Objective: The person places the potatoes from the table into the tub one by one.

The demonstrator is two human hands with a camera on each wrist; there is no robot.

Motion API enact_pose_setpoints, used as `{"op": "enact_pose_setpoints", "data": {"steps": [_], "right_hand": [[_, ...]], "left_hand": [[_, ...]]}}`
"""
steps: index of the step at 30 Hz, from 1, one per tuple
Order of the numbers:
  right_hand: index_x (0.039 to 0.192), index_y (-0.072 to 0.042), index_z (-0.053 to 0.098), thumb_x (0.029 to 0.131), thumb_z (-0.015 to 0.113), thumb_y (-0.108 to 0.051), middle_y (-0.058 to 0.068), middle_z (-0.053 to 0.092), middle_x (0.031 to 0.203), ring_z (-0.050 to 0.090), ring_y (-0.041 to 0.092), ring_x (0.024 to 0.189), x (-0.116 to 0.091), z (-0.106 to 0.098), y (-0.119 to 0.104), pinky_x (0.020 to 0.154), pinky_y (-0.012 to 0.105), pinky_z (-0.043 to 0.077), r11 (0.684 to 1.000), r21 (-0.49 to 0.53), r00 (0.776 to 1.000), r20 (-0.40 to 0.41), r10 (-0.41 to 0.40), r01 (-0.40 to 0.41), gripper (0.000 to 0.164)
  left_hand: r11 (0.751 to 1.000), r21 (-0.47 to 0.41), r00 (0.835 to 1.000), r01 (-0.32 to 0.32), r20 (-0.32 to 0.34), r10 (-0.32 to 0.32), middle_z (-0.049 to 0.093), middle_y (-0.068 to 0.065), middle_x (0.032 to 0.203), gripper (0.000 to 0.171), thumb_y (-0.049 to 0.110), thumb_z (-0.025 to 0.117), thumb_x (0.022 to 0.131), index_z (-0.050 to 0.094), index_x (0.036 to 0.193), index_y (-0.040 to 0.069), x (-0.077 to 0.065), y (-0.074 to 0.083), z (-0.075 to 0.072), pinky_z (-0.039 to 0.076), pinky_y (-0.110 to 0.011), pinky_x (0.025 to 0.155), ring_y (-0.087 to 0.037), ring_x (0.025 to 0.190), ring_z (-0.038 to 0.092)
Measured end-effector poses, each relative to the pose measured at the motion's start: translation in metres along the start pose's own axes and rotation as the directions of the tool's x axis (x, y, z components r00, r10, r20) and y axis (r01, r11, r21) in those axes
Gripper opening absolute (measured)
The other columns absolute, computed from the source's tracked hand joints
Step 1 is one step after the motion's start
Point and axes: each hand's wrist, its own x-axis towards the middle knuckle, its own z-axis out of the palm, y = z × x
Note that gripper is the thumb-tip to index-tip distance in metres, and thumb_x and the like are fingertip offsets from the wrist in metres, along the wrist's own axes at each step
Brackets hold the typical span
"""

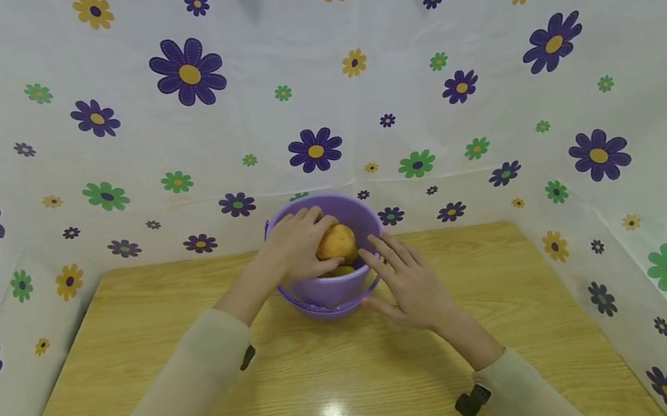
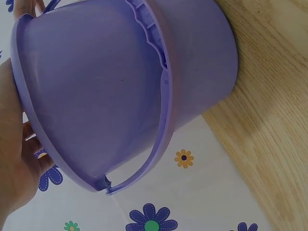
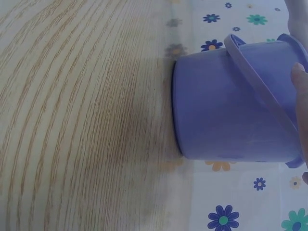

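Observation:
A purple bucket (image 1: pixel 367 213) stands upright near the back of the wooden table. My left hand (image 1: pixel 293 244) reaches over its left rim, fingers and thumb around a round yellow-orange fruit (image 1: pixel 337 243) at the bucket's mouth. Beneath that fruit, a yellowish-green item (image 1: pixel 340 271) shows inside; the rest of the contents is hidden. Beside the right rim is my right hand (image 1: pixel 412 283), fingers spread and holding nothing, fingertips right at the rim. The bucket's purple handle (image 2: pixel 166 106) hangs down along its front side.
The light wooden table (image 1: pixel 300 405) runs from the front to a flowered white cloth (image 1: pixel 317 108), which rises behind the bucket and along both sides. A bright light reflection lies on the table's front middle. A dark band with a small device (image 1: pixel 473 402) is on the right wrist.

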Motion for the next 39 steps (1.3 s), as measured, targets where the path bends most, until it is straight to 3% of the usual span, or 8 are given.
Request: {"op": "enact_pose_setpoints", "data": {"steps": [3,6,8,10,13,15,24,39], "right_hand": [[0.159,-0.012,0.044,0.102,0.050,-0.069,0.018,0.044,0.166,0.037,0.040,0.157,0.000,-0.001,0.000,0.122,0.059,0.043,1.000,0.001,1.000,0.008,0.005,-0.005,0.081],[0.159,-0.012,0.044,0.104,0.026,-0.076,0.018,0.044,0.166,0.038,0.040,0.157,0.001,-0.001,0.000,0.122,0.059,0.043,1.000,-0.003,1.000,0.013,0.009,-0.009,0.087],[0.159,-0.012,0.044,0.104,0.030,-0.075,0.018,0.044,0.166,0.038,0.040,0.157,0.001,-0.001,0.000,0.122,0.059,0.043,1.000,-0.001,1.000,0.012,0.009,-0.009,0.085],[0.159,-0.012,0.044,0.103,0.045,-0.071,0.018,0.043,0.166,0.038,0.039,0.157,0.001,-0.002,0.000,0.123,0.058,0.043,1.000,-0.004,1.000,0.015,0.008,-0.008,0.082],[0.159,-0.012,0.044,0.095,0.066,-0.061,0.018,0.043,0.166,0.037,0.040,0.157,0.001,-0.002,0.000,0.123,0.058,0.042,1.000,0.000,1.000,0.012,0.005,-0.005,0.085],[0.160,-0.012,0.044,0.091,0.071,-0.058,0.018,0.043,0.166,0.038,0.039,0.157,0.001,-0.003,0.000,0.123,0.058,0.043,1.000,-0.010,1.000,0.013,0.003,-0.003,0.087],[0.159,-0.011,0.044,0.087,0.077,-0.052,0.019,0.043,0.166,0.038,0.041,0.157,0.001,-0.002,0.000,0.122,0.060,0.043,1.000,0.005,1.000,0.015,0.009,-0.009,0.089],[0.159,-0.010,0.045,0.091,0.070,-0.059,0.020,0.045,0.165,0.039,0.041,0.155,0.000,-0.001,0.001,0.122,0.059,0.044,1.000,-0.022,1.000,-0.010,-0.018,0.017,0.087]], "left_hand": [[1.000,-0.004,1.000,0.002,0.032,-0.002,0.064,-0.008,0.119,0.062,0.056,0.074,0.091,0.063,0.136,0.014,0.002,0.000,0.000,0.060,-0.040,0.089,-0.025,0.103,0.063],[1.000,0.004,0.998,-0.004,0.067,0.003,0.064,-0.009,0.120,0.062,0.056,0.072,0.092,0.062,0.136,0.014,0.005,0.000,-0.001,0.060,-0.040,0.090,-0.025,0.104,0.063],[1.000,0.012,0.996,-0.008,0.088,0.007,0.064,-0.009,0.121,0.062,0.057,0.071,0.092,0.062,0.136,0.014,0.007,0.001,-0.001,0.060,-0.040,0.092,-0.025,0.106,0.063],[1.000,0.016,0.994,-0.010,0.107,0.009,0.064,-0.010,0.122,0.062,0.057,0.071,0.092,0.061,0.137,0.014,0.008,0.001,-0.001,0.060,-0.041,0.094,-0.026,0.107,0.063],[1.000,0.014,0.990,-0.007,0.138,0.005,0.064,-0.011,0.126,0.063,0.057,0.070,0.093,0.060,0.138,0.014,0.009,0.002,-0.001,0.060,-0.043,0.097,-0.027,0.110,0.064],[1.000,0.007,0.987,-0.003,0.161,0.001,0.063,-0.011,0.128,0.063,0.058,0.069,0.093,0.060,0.139,0.015,0.010,0.002,0.000,0.060,-0.043,0.097,-0.027,0.111,0.064],[1.000,-0.021,0.980,0.002,0.198,0.002,0.063,-0.011,0.131,0.064,0.058,0.070,0.092,0.060,0.140,0.017,0.014,0.002,0.004,0.059,-0.043,0.097,-0.027,0.113,0.064],[1.000,-0.013,0.976,0.002,0.218,0.001,0.062,-0.012,0.136,0.066,0.058,0.068,0.094,0.059,0.145,0.016,0.017,0.003,0.007,0.058,-0.045,0.103,-0.030,0.119,0.064]]}}
